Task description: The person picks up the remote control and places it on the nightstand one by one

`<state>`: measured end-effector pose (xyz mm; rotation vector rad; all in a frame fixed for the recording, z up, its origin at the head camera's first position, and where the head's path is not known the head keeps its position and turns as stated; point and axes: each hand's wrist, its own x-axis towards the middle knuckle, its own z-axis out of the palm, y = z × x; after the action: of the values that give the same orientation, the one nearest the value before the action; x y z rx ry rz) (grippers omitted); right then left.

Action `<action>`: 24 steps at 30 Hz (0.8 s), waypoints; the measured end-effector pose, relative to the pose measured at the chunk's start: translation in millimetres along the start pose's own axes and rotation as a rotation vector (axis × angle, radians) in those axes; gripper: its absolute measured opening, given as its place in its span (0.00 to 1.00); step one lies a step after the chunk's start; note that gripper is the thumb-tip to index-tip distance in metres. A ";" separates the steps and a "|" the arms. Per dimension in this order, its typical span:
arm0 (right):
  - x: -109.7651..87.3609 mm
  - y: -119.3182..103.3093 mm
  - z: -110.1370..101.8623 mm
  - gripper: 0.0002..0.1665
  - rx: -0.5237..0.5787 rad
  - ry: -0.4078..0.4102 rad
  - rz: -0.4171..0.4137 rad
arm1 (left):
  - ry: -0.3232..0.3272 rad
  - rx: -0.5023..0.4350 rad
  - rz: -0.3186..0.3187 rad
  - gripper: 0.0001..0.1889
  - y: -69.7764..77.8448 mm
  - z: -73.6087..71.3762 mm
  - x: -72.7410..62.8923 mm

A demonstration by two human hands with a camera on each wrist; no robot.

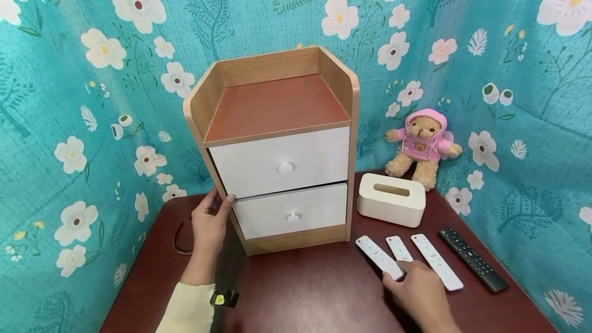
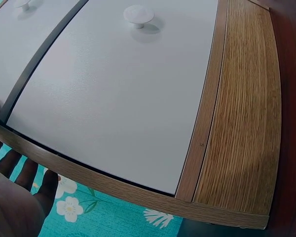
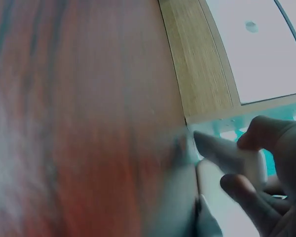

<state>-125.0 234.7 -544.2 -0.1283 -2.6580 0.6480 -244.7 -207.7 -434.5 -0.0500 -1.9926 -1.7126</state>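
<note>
A small wood-grain cabinet (image 1: pixel 296 246) with two white drawers stands on the table. My left hand (image 1: pixel 210 225) holds its left side panel, thumb at the front edge by the gap between the upper drawer (image 1: pixel 250 168) and lower drawer (image 1: pixel 263 217). In the left wrist view, the fingers (image 2: pixel 27 173) lie along the panel's outer side. At the right, my right hand (image 1: pixel 423 292) pinches the near end of a white remote control (image 1: pixel 376 255), which casts a shadow on the table. A shorter white remote (image 1: pixel 399 248) lies beside it, partly hidden by the hand.
Another white remote (image 1: pixel 437 262) and a black remote (image 1: pixel 473 260) lie farther right. Behind them stand a cream tissue box (image 1: pixel 392 204) and a teddy bear (image 1: pixel 423 137) in a pink hoodie. A dark cord (image 1: pixel 178 243) lies left of the cabinet. Flowered teal curtains (image 1: pixel 139 55) enclose the table.
</note>
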 end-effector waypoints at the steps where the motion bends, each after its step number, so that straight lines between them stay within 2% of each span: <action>1: 0.0 0.0 -2.2 0.25 0.003 0.027 -0.008 | 0.000 0.003 -0.003 0.27 -0.1 0.0 -0.3; 6: 1.0 -1.1 -17.1 0.23 0.052 0.235 -0.071 | 0.002 -0.002 -0.008 0.26 -0.3 0.9 -0.9; 9: 1.4 -5.1 -29.8 0.22 0.123 0.338 -0.058 | 0.008 -0.006 -0.005 0.26 -0.6 1.2 -0.9; 12: 1.1 -11.9 -43.9 0.23 0.239 0.401 -0.043 | 0.013 -0.007 -0.002 0.25 -1.2 1.5 -1.1; 17: -2.2 -30.4 -65.6 0.26 0.418 0.435 -0.027 | 0.016 -0.014 0.001 0.25 -2.3 2.4 -0.6; 20: -4.0 -43.3 -74.8 0.27 0.502 0.450 -0.058 | 0.017 -0.017 0.002 0.24 -3.1 3.0 -0.2; 24: -1.7 -64.7 -86.5 0.29 0.639 0.418 -0.100 | 0.022 -0.019 0.003 0.24 -3.8 3.4 -0.1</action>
<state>-88.3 213.5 -444.8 0.0477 -1.9444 1.2419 -247.1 -205.2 -438.2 -0.0403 -1.9603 -1.7231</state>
